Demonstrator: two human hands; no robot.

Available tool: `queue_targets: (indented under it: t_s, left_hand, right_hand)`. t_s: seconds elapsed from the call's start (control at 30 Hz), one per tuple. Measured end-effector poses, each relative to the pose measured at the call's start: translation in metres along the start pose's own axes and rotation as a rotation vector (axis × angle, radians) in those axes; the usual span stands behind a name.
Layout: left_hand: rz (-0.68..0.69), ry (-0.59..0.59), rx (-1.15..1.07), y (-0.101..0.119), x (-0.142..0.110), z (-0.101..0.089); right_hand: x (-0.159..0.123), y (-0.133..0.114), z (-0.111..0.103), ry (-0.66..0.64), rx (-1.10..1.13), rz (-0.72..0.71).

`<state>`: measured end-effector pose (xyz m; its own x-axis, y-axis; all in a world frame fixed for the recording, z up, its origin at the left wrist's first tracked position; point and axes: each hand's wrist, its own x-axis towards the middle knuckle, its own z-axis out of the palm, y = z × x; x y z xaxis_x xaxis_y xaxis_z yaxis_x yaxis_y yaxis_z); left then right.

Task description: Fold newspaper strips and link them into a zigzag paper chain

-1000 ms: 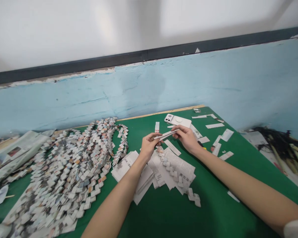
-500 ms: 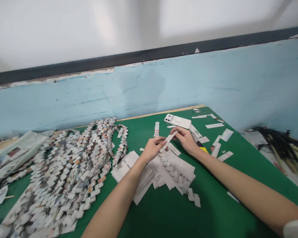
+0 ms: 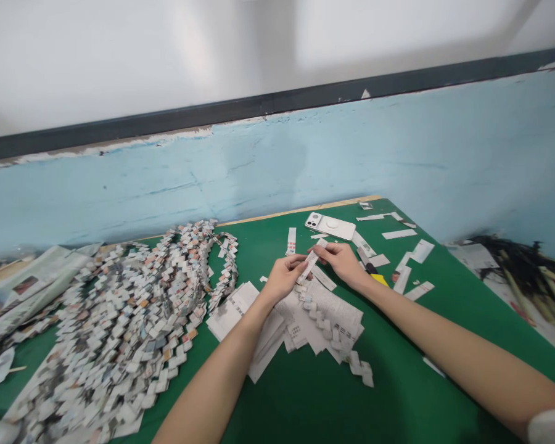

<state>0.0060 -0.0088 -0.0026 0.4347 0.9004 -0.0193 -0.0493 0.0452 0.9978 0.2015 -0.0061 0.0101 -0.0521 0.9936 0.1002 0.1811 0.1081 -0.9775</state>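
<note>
Pinched narrow paper strip (image 3: 312,263) in closed grip of left hand (image 3: 281,280) and right hand (image 3: 345,263). Held it above green surface (image 3: 324,413), near newspaper sheets (image 3: 349,312) topped by folded-paper chain (image 3: 322,321).

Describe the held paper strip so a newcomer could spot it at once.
Start at the green table by the blue wall. Just beyond its newsprint sheets are the left hand and right hand. The pale strip is pinched in both, while other strips lie loose on the table.
</note>
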Motion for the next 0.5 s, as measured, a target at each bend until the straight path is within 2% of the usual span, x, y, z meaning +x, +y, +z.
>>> queue_targets:
  t_s: [0.23,0.5]
  left_hand:
    - [0.033,-0.003,0.039,0.0009,-0.0003,0.0007]
    - [0.009,0.021,0.029,0.0000,-0.0011,0.0003]
  right_hand:
    - [-0.0024,-0.0046,0.0018,0.013,0.009,0.000]
    - [-0.0020,-0.0015,0.0020,0.052,0.004,-0.006]
